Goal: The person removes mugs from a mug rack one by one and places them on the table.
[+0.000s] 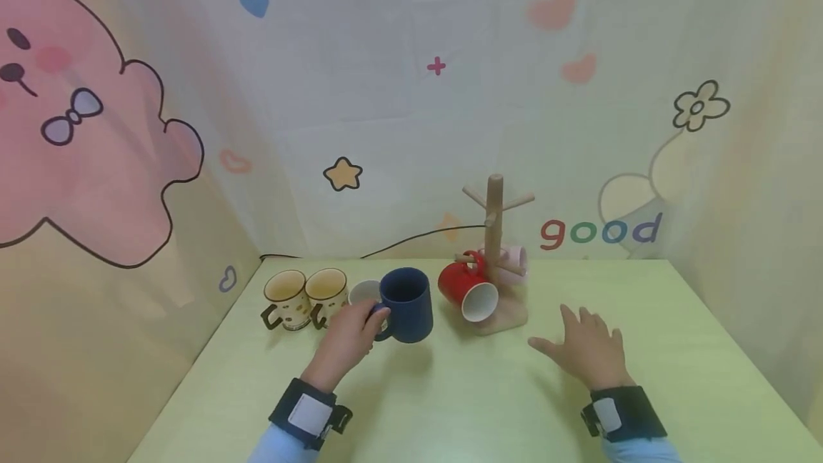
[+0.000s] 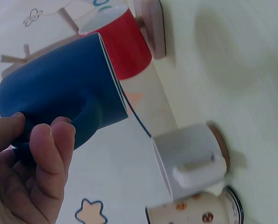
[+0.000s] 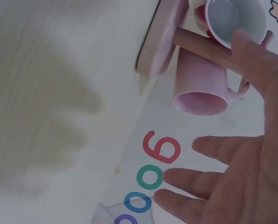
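Observation:
My left hand (image 1: 347, 341) grips a dark blue mug (image 1: 408, 306) by its handle and holds it above the table; the left wrist view shows the fingers curled round that handle. A wooden mug tree (image 1: 494, 227) stands to the right of the blue mug. On it hang a red mug (image 1: 466, 291), tilted with its white inside facing forward, and a pink mug (image 3: 202, 84) at the back. My right hand (image 1: 591, 349) hovers over the table right of the tree, fingers spread, holding nothing.
Two cream patterned mugs (image 1: 286, 299) with dark handles stand at the table's left. A white mug (image 2: 190, 161) is beside them, partly hidden behind the blue mug in the head view. A printed curtain (image 1: 386, 91) hangs behind the pale green table (image 1: 450, 406).

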A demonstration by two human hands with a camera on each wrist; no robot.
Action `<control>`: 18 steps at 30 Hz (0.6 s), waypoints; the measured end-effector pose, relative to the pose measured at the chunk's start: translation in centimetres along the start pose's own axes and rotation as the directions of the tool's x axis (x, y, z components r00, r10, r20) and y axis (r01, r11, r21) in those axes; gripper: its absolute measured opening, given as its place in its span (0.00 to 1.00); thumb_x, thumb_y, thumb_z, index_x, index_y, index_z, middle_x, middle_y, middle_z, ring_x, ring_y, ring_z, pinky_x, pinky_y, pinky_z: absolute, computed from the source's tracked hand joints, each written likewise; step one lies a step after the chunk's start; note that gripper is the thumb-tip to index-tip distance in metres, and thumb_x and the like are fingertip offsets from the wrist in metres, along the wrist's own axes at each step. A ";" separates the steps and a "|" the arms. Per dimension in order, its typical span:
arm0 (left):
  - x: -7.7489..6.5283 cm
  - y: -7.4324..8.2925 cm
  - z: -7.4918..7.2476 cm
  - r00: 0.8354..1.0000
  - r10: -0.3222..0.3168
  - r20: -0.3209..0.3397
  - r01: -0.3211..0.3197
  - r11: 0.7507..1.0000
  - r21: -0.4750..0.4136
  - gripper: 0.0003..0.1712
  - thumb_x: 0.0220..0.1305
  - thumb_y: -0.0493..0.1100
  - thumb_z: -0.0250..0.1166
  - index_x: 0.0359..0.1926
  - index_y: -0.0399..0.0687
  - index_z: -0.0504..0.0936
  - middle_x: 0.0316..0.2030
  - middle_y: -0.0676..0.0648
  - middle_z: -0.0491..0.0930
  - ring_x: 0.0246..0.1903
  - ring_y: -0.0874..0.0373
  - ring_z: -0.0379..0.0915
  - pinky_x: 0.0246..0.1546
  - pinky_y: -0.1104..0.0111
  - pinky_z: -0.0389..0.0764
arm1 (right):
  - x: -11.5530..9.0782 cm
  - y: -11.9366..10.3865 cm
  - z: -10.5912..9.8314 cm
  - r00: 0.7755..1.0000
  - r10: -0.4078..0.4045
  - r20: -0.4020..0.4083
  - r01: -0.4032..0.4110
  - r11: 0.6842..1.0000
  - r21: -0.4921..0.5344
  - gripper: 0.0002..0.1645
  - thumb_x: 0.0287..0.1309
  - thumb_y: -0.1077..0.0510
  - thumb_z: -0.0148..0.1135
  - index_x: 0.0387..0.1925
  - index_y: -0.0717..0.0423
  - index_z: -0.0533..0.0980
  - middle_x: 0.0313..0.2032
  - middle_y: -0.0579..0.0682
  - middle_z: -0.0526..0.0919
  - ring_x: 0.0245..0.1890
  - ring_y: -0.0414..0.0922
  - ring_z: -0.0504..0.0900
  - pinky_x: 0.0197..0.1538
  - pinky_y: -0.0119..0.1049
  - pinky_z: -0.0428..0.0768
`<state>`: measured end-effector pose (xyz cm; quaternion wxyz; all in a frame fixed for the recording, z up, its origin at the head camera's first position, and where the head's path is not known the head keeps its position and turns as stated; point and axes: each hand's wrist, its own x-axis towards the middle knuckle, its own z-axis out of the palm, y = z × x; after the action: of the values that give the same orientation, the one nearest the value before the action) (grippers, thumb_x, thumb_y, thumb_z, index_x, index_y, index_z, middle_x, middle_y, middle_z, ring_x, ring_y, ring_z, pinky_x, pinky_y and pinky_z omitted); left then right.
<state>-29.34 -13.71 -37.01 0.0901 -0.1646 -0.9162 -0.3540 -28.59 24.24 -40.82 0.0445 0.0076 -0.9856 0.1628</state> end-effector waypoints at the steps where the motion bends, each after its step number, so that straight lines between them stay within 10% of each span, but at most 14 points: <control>1: -0.3 -0.3 -0.4 1.000 -0.010 -0.015 0.010 1.000 0.005 0.10 0.73 0.44 0.59 0.33 0.44 0.77 0.24 0.51 0.75 0.20 0.61 0.71 0.21 0.68 0.75 | 0.0 0.0 0.1 1.000 0.003 0.011 -0.003 1.000 -0.008 0.60 0.54 0.23 0.58 0.66 0.71 0.65 0.61 0.80 0.65 0.60 0.77 0.63 0.56 0.78 0.57; 18: -6.3 -4.9 -7.1 0.955 -0.248 -0.165 0.265 0.960 0.091 0.12 0.74 0.43 0.57 0.35 0.39 0.77 0.23 0.48 0.75 0.19 0.58 0.73 0.20 0.66 0.75 | -0.3 -0.6 -0.3 0.987 0.007 0.162 0.001 0.999 -0.050 0.57 0.52 0.25 0.61 0.61 0.72 0.70 0.52 0.76 0.75 0.50 0.73 0.75 0.42 0.67 0.76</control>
<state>-24.97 -23.40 -36.63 0.1218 -0.0116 -0.9387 -0.3222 -28.21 23.77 -40.34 -0.0356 0.0184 -0.9898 0.1367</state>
